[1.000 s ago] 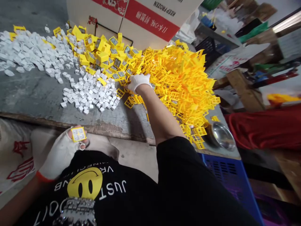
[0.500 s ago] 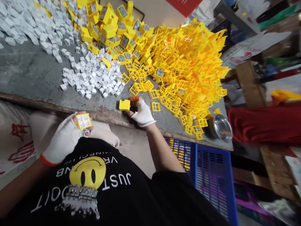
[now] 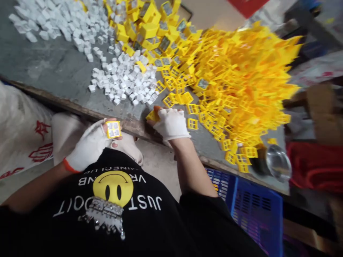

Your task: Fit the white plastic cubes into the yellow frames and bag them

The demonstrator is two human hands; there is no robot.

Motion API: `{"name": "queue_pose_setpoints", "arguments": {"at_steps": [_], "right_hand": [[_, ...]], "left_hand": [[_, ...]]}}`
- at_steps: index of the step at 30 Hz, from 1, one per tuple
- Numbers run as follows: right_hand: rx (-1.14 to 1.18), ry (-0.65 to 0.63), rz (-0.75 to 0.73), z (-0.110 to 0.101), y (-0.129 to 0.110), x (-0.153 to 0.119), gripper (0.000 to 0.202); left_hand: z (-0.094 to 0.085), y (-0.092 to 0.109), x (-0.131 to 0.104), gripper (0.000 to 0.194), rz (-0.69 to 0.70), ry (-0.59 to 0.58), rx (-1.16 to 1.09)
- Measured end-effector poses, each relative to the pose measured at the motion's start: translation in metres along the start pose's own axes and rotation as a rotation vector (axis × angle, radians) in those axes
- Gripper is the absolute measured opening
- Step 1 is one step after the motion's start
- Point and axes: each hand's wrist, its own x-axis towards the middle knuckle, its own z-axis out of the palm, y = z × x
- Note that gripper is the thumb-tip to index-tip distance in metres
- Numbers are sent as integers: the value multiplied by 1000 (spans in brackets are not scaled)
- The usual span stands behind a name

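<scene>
My left hand (image 3: 91, 144), in a white glove with an orange cuff, is closed on a yellow frame with white pieces (image 3: 113, 129) in its four openings, in front of the table edge. My right hand (image 3: 171, 123), also gloved in white, is at the table edge with its fingers curled round a yellow block (image 3: 152, 116), partly hidden by the hand. Small white pieces (image 3: 125, 76) lie beyond my hands. Yellow window-like frames (image 3: 193, 124) lie loose to the right of my right hand.
A large heap of yellow frames (image 3: 241, 78) covers the table's right side. Yellow blocks (image 3: 150, 30) and more white pieces (image 3: 66, 18) are at the back. A metal bowl (image 3: 278, 162) sits at the right corner. A blue crate (image 3: 257, 210) stands below the table edge.
The view has shifted, so the table contents appear further right. My right hand has turned palm down over the yellow block, which showed fully before. My left hand still holds its frame.
</scene>
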Motion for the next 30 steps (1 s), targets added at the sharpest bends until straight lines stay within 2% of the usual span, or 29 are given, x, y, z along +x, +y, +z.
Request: {"name": "queue_pose_setpoints", "arguments": {"at_steps": [4,7,10,13,16,22,30], "right_hand": [[411,138,-441,-4,-19,-11,69],[559,185,-587,-11,-36,-15,71],[571,218,-624,-14,-50,-14,74],[539,186,-640,-11,-56,-11,73],[509,161,-659,-7,-55,-9,70],[459,201,-703,-1,-53,-12,61],[423,262,-721,6,-51,-16,56]], "left_hand": [[-2,-4,0,38,16,-70,-23],[-3,-6,0,41,39,-81,-51],[-3,-8,1,39,32,-66,-63],[-4,-9,2,37,26,-47,-58],[-5,-10,3,38,34,-52,-47],[-5,-11,1,49,56,-62,-22],[-5,-13,-3,48,97,-50,29]]}}
